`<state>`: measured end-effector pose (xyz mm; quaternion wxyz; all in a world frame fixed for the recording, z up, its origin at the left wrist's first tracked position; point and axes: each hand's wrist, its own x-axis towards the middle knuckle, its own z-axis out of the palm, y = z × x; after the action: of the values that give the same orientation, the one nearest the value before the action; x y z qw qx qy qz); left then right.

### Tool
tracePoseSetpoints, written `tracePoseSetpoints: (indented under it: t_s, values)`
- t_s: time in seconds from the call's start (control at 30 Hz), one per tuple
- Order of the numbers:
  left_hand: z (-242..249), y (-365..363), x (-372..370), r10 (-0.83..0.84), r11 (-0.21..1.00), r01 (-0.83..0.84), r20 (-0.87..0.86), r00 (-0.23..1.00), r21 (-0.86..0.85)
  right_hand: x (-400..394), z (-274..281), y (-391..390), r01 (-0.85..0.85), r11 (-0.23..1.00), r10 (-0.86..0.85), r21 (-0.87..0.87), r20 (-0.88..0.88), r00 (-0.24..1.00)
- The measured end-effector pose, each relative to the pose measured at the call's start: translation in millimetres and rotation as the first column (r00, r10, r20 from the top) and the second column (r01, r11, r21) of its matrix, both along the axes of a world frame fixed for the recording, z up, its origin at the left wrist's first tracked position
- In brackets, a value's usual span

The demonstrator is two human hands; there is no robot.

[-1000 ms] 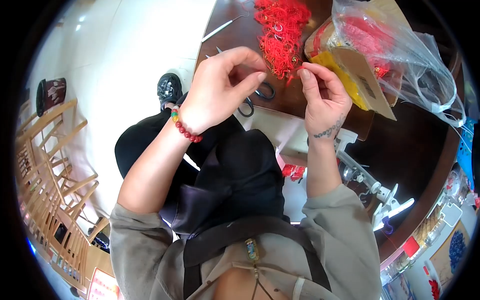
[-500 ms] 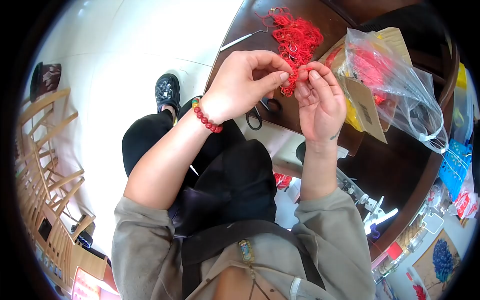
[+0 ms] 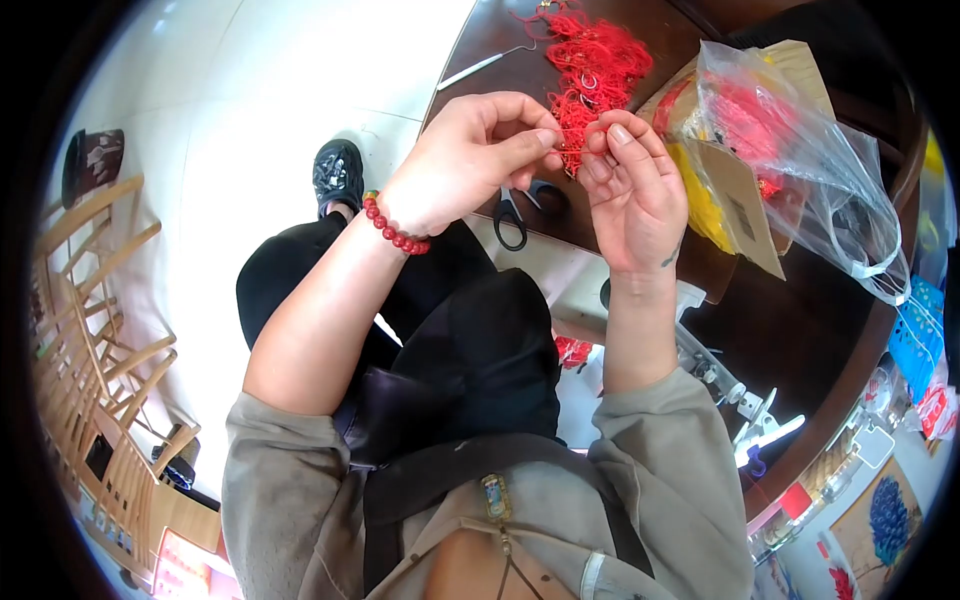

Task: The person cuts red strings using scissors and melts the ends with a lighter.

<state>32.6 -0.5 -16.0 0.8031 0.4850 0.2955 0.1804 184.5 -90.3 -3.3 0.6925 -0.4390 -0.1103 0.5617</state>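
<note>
Thumb and fingers of my left hand [image 3: 465, 155], with a red bead bracelet [image 3: 400, 236] at its wrist, pinch a thin red cord [image 3: 572, 151]. The same cord runs across a short gap to my right hand [image 3: 636, 190], whose thumb and fingertips are pressed together on it. Just beyond my hands lies a heap of tangled red cords [image 3: 598, 62] on the dark table [image 3: 520, 45]. Black-handled scissors [image 3: 509, 222] rest by the table edge below my left hand.
A white-handled hook tool [image 3: 472, 72] lies left of the heap. On the right are an open cardboard box [image 3: 742, 205] and a clear plastic bag [image 3: 835, 205] with red items. Wooden chairs [image 3: 110, 370] stand at the far left.
My hands have moved slightly apart, and the red cord now shows stretched between them. The whole view has shifted a little.
</note>
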Motion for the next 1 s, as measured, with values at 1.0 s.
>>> tracePoseSetpoints:
  t_s: [1.0]
  values:
    - [4.6,-20.7,-3.9,0.268,0.960,-0.261,0.057,0.962,-0.105,-39.4,-16.5,-12.8,0.085,0.996,-0.070,0.032,0.862,0.502]
